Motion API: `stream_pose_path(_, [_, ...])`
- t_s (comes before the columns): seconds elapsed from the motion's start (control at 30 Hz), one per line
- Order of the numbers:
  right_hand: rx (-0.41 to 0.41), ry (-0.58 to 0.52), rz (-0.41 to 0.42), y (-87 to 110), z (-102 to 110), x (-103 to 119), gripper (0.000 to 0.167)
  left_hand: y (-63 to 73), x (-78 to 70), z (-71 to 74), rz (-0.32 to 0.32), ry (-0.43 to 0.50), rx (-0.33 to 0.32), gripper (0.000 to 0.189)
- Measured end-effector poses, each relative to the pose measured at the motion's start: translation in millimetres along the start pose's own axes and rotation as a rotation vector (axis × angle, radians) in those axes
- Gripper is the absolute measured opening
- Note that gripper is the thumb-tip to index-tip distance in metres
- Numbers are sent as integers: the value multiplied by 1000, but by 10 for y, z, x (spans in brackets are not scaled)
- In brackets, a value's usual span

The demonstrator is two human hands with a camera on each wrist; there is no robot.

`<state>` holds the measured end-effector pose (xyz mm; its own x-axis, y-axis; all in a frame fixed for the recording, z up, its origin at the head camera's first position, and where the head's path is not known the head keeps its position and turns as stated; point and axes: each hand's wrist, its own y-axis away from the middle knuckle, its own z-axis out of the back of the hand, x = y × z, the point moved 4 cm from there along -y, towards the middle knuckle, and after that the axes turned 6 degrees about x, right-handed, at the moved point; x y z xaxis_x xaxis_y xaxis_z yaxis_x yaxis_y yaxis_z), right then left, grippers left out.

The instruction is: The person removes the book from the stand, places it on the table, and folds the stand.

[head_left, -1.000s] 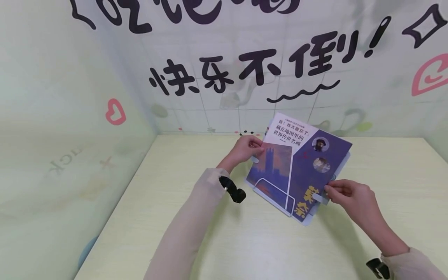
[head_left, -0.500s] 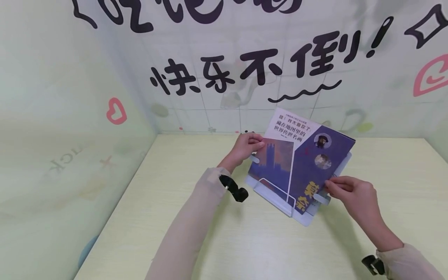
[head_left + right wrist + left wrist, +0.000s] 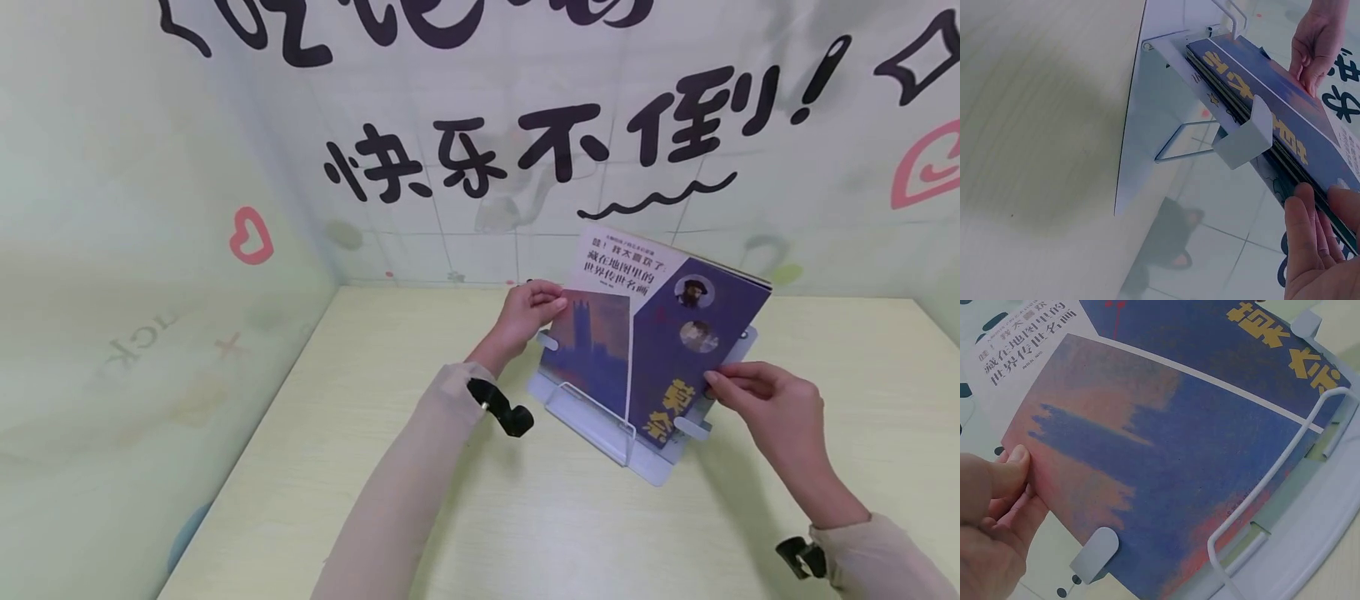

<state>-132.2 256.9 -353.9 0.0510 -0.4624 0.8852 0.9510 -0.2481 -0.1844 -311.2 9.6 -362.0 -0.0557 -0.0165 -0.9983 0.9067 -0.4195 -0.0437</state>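
A thin book (image 3: 667, 333) with a blue-purple cover, a white title corner and a castle-like picture leans on a pale metal book stand (image 3: 648, 467). Its lower edge sits above the stand's bottom ledge, behind a wire retainer. My left hand (image 3: 525, 317) pinches the book's left edge between thumb and fingers, just above a side clip (image 3: 1099, 553). On the opposite edge, my right hand (image 3: 776, 408) pinches the book above the other side clip (image 3: 1244, 140). In the right wrist view the book's page edges show between my thumb and fingers, and the clip hooks over them.
The stand rests at an angle on a light wooden table (image 3: 375, 433). Behind it rises a pale wall (image 3: 450, 250) printed with black lettering and pink hearts. Another pale wall (image 3: 150, 375) borders the table's left side. The stand's wire leg shows behind it.
The book has slid upward along the stand, baring more of the bottom ledge. My right hand has risen with it; my left hand has shifted only slightly. The stand stays in place.
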Motion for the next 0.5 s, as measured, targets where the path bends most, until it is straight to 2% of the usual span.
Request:
stream_pose_path(0.1, [-23, 7, 3, -9, 25, 13, 31, 11, -33, -5, -5, 11, -4, 20])
stream_pose_path(0.23, [-3, 28, 38, -5, 62, 75, 31, 24, -89, -21, -26, 39, -5, 19])
stream_pose_path(0.4, [11, -57, 76, -12, 128, 147, 11, 42, -208, -65, -59, 59, 9, 19])
stream_pose_path(0.5, [-7, -157, 99, -22, 193, 199, 12, 56, -312, -98, -85, 82, 18, 18])
